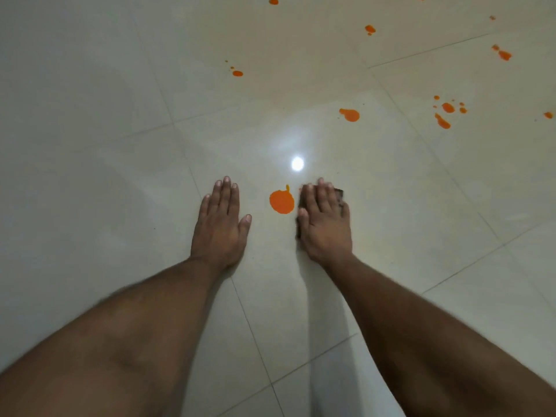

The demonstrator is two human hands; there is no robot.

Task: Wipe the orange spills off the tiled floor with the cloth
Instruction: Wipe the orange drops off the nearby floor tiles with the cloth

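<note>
A round orange spill (281,201) lies on the pale tiled floor (120,145) between my hands. My right hand (325,221) presses flat on a small dark cloth (339,195), which shows only at its far edge and beside the thumb; the cloth sits just right of the spill. My left hand (221,221) rests flat on the floor with straight fingers, left of the spill, holding nothing.
Several more orange spills dot the floor farther away: one blob (350,114) ahead to the right, a cluster (446,112) at right, a drop (237,73) ahead, others near the top edge. A lamp's glare (297,163) shines on the tile.
</note>
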